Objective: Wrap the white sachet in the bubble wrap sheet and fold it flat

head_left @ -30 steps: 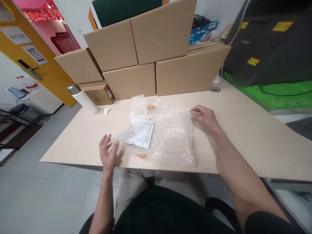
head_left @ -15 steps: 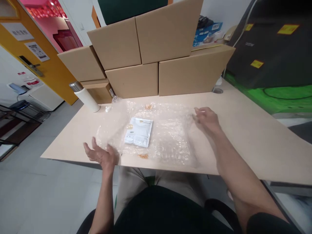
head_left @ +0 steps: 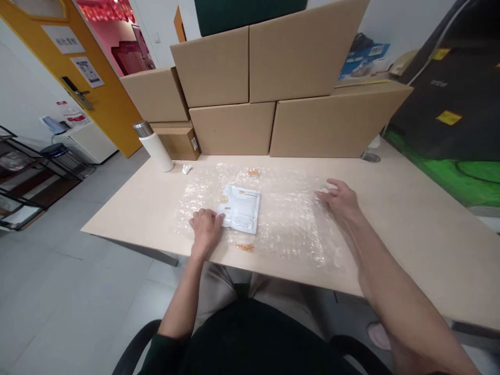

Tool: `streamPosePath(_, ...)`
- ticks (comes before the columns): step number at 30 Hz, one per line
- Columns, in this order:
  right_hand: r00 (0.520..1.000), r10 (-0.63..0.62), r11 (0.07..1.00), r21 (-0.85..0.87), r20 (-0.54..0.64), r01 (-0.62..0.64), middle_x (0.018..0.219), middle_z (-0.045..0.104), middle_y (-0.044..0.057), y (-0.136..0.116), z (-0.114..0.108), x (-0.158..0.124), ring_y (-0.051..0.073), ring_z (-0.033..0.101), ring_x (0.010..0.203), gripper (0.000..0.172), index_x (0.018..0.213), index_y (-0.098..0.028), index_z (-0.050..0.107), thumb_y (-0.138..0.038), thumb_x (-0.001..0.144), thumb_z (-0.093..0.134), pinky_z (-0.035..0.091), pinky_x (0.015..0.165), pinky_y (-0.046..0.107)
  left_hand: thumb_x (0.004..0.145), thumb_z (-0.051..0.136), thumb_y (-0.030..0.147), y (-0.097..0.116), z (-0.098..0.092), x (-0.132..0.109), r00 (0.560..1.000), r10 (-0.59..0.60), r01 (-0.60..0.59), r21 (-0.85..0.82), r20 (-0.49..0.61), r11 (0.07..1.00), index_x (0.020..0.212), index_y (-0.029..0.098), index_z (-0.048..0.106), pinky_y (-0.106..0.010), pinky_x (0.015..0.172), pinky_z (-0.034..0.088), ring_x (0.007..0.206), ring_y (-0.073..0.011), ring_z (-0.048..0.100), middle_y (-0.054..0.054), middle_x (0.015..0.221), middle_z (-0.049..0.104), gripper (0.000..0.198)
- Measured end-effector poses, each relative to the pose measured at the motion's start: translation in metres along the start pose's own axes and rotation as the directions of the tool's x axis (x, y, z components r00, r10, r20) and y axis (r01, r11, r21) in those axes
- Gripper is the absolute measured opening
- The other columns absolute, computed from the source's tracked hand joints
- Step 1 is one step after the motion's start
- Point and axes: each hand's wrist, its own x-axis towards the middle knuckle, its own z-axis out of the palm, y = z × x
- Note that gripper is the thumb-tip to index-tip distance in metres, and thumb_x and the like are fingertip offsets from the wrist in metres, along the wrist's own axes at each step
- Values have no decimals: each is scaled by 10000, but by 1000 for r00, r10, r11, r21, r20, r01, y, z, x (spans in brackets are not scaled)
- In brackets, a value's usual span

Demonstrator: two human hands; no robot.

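Observation:
A sheet of clear bubble wrap (head_left: 289, 221) lies spread over the wooden table, with orange printed marks near its back and front edges. On its left half rests a flat white printed packet (head_left: 242, 208). My left hand (head_left: 206, 229) lies open, fingers spread on the wrap, its thumb by the packet's lower left corner. At the wrap's right edge, my right hand (head_left: 340, 200) has its lower fingers closed on the plastic, one finger raised apart. Part of that grip is hard to see.
Several cardboard boxes (head_left: 232, 130) are stacked along the table's back. A white bottle with a metal cap (head_left: 157, 151) stands at the back left, beside a small crumpled white scrap (head_left: 186, 169). A large black object (head_left: 437, 99) stands at the right, over green material.
The wrap's raised left part has come down flatter. My left hand has moved inward from the front left and settled on the wrap beside the packet. My right hand stays at the right edge.

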Motion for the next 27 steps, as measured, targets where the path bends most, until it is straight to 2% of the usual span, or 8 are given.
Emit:
streamPosePath(5,993,-45,962,-273,-107,14,647,557,-10,9,-16,13,201,541,615,384,974,-236,647,-293,608,751,447,654,377,912,474,405,-18,-6,12,991,-128,121,-113,-50,986,802,199,674,-460,948,366,1047,-308,559,-109,1021,675,308)
streamPosePath(10,994,-45,929,-370,-102,4,675,593,34,14,-20,17,265,582,687,282,921,-270,625,-254,657,724,442,715,427,874,504,418,-49,-15,36,952,-285,276,-92,-111,957,766,194,678,-500,967,357,1117,-358,534,-152,1100,663,303)
streamPosePath(15,997,-31,874,-486,-77,-10,802,631,104,11,-26,16,319,605,827,271,957,-241,613,-280,706,705,437,795,470,869,503,410,-65,-13,43,951,-294,290,-54,-92,955,813,191,677,-498,950,383,1114,-368,543,-174,1131,617,286)
streamPosePath(18,967,-242,808,-568,-79,156,1027,646,178,-10,-19,5,374,574,1032,287,1039,-202,634,-298,769,624,409,930,525,878,501,426,-67,-11,40,956,-272,270,-35,-108,962,861,186,673,-458,926,413,1083,-349,563,-179,1121,597,296)
streamPosePath(20,908,-417,778,-509,19,368,1089,648,169,-33,2,-12,356,561,1088,315,1103,-191,643,-316,827,555,385,994,535,888,491,443,-66,-11,38,959,-262,262,-11,-108,965,881,181,671,-451,922,420,1078,-350,565,-183,1120,587,318)
streamPosePath(23,819,-486,802,-217,306,557,1125,666,103,-69,62,-51,313,571,1086,289,1127,-262,663,-359,873,564,410,984,518,903,465,448,-65,-13,37,966,-243,245,20,-90,969,901,174,660,-452,923,424,1048,-345,582,-181,1098,580,336)
streamPosePath(25,697,-489,786,-81,525,612,1188,663,99,-86,113,-80,318,549,1130,258,1122,-273,678,-355,900,574,384,1011,527,910,452,447,-65,-14,37,967,-245,246,6,-66,969,910,174,644,-442,902,438,1012,-327,602,-173,1096,573,333)
streamPosePath(27,545,-420,725,-93,726,683,1262,625,129,-96,160,-104,320,518,1168,295,1181,-218,654,-333,947,515,376,1019,512,913,451,445,-66,-14,38,965,-258,258,-14,-41,966,906,179,625,-425,872,453,983,-309,618,-164,1099,570,319)
